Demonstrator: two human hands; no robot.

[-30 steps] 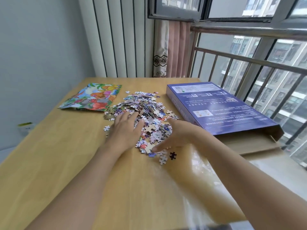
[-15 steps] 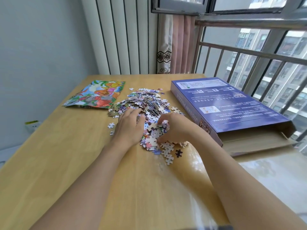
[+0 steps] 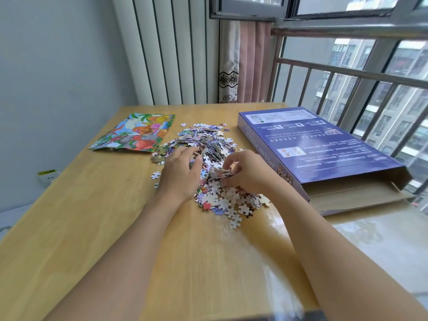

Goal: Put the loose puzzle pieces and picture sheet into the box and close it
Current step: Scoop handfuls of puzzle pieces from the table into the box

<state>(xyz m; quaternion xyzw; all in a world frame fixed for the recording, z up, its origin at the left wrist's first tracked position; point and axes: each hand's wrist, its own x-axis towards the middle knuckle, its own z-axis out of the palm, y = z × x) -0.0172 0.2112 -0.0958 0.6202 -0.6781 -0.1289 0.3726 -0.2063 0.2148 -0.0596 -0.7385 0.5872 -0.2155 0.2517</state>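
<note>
**Two hands in one heap of pieces**

Here we count one heap of puzzle pieces [image 3: 208, 154], far too many to number, lying on the table [image 3: 97, 216]. We take the heap as our landmark. Our left hand [image 3: 179, 176] rests on its near left edge, fingers fairly straight and laid over the pieces. Our right hand [image 3: 246, 171] sits on its near right side, fingers curled round a small clutch of pieces. One picture sheet [image 3: 136, 133] lies flat to the far left of the heap, just touching its edge. One purple box [image 3: 312, 144] lies flat to the right of the heap, its near end open with the cardboard flap [image 3: 356, 198] folded out. A few stray pieces lie just beside the heap's left and near edges.
</note>
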